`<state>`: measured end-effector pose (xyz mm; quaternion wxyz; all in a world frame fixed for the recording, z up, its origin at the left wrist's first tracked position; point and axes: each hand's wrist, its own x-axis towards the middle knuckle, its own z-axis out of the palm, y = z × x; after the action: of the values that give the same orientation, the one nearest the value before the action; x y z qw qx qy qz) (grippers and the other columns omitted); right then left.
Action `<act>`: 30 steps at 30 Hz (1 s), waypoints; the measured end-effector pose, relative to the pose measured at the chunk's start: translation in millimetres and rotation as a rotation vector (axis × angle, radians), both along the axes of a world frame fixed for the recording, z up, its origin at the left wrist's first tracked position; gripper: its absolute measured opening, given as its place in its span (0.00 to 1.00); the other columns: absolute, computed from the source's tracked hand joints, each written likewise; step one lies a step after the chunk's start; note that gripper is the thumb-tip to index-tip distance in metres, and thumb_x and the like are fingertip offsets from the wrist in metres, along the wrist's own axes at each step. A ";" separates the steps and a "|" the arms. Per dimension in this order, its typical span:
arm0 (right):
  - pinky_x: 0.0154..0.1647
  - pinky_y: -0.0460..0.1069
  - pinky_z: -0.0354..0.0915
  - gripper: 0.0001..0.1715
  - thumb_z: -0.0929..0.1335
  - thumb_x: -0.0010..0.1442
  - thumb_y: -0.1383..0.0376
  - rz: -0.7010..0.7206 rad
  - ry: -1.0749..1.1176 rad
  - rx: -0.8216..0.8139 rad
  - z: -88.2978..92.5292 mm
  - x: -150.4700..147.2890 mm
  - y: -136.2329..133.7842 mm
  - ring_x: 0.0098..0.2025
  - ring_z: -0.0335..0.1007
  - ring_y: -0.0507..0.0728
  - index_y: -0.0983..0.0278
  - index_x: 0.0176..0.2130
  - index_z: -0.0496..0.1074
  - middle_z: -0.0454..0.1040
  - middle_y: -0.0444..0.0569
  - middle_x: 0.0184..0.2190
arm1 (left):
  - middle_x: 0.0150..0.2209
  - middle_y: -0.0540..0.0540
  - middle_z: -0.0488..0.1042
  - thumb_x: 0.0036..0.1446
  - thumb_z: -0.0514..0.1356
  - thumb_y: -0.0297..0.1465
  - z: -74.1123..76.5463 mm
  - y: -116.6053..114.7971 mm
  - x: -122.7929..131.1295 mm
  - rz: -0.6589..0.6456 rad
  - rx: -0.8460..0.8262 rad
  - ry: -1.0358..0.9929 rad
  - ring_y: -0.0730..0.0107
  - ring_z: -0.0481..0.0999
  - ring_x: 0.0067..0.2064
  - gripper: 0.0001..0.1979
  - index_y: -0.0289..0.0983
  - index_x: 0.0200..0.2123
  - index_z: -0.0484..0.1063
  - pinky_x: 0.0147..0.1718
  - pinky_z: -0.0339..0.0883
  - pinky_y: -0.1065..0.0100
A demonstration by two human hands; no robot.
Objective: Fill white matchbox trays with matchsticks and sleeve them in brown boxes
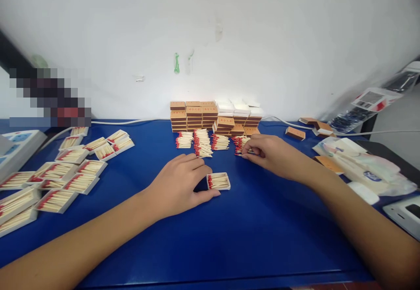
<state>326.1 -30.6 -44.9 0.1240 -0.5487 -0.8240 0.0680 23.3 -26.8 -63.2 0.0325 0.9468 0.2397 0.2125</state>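
Note:
My left hand point(182, 183) rests on the blue table, its thumb and index finger at the left end of a small white matchbox tray point(229, 182). Matches point(218, 180) with red heads fill that tray. Farther right, my right hand point(267, 152) has its fingertips pinched at the rightmost pile of matches point(239, 142); the fingers partly cover this pile. Three more match piles lie to its left: one in the middle point(220, 141), a longer one point(202, 143) and one at the far left point(184, 140).
Stacked matchboxes point(193, 117) and white trays point(241, 108) stand against the wall. Several filled trays point(82, 183) spread over the left side. At right are loose matchbox sleeves point(295, 133), a tissue pack point(370, 167) and a plastic bottle point(354, 110). A white cable point(131, 121) runs behind.

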 end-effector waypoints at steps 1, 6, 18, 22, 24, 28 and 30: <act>0.32 0.51 0.60 0.13 0.65 0.69 0.59 -0.004 -0.005 -0.008 0.0 0.1 -0.2 0.33 0.70 0.58 0.60 0.38 0.77 0.77 0.50 0.32 | 0.36 0.46 0.80 0.66 0.66 0.46 -0.2 0.0 0.0 0.002 0.000 0.000 0.61 0.78 0.40 0.19 0.35 0.45 0.79 0.45 0.71 0.57; 0.33 0.51 0.60 0.12 0.65 0.69 0.59 0.009 0.001 -0.021 -0.5 0.1 -1.5 0.33 0.69 0.58 0.60 0.36 0.73 0.76 0.50 0.32 | 0.36 0.46 0.80 0.67 0.65 0.46 -1.5 0.2 -0.2 0.008 -0.005 0.010 0.61 0.78 0.40 0.19 0.36 0.45 0.79 0.45 0.71 0.58; 0.34 0.51 0.60 0.11 0.65 0.69 0.60 0.010 0.005 -0.086 3.0 -0.6 -2.8 0.33 0.68 0.57 0.60 0.37 0.74 0.75 0.48 0.31 | 0.37 0.46 0.80 0.66 0.66 0.46 -1.1 0.5 0.2 0.010 -0.018 0.011 0.60 0.79 0.41 0.19 0.35 0.46 0.80 0.46 0.72 0.56; 0.33 0.51 0.59 0.12 0.66 0.69 0.56 0.010 0.028 -0.064 0.9 1.8 -0.7 0.33 0.68 0.57 0.60 0.38 0.75 0.75 0.49 0.32 | 0.37 0.46 0.80 0.66 0.66 0.46 -1.4 0.2 0.4 0.009 -0.020 0.013 0.60 0.78 0.41 0.19 0.35 0.46 0.79 0.46 0.72 0.57; 0.32 0.51 0.59 0.14 0.66 0.70 0.56 0.013 0.036 -0.079 -0.4 2.8 0.1 0.32 0.68 0.57 0.60 0.37 0.75 0.75 0.49 0.31 | 0.37 0.46 0.80 0.66 0.66 0.46 -1.4 0.0 0.2 0.011 -0.020 0.013 0.60 0.78 0.40 0.19 0.35 0.45 0.79 0.45 0.72 0.58; 0.32 0.51 0.59 0.14 0.65 0.71 0.55 0.008 0.032 -0.084 -0.9 2.6 0.2 0.31 0.67 0.57 0.60 0.36 0.73 0.74 0.48 0.30 | 0.37 0.46 0.79 0.67 0.65 0.46 -1.8 -0.2 -0.3 0.010 -0.019 0.008 0.60 0.79 0.41 0.19 0.36 0.45 0.79 0.48 0.71 0.57; 0.32 0.51 0.58 0.13 0.66 0.70 0.55 0.000 0.033 -0.066 -0.1 1.6 -0.3 0.31 0.67 0.57 0.60 0.38 0.73 0.73 0.47 0.30 | 0.37 0.46 0.80 0.67 0.65 0.47 -2.0 -0.1 -0.4 0.008 -0.019 0.008 0.60 0.79 0.41 0.19 0.36 0.45 0.79 0.49 0.71 0.56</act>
<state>327.7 -30.9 -45.0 0.1191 -0.5513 -0.8191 0.1043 22.9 -26.9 -65.2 0.0396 0.9464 0.2455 0.2063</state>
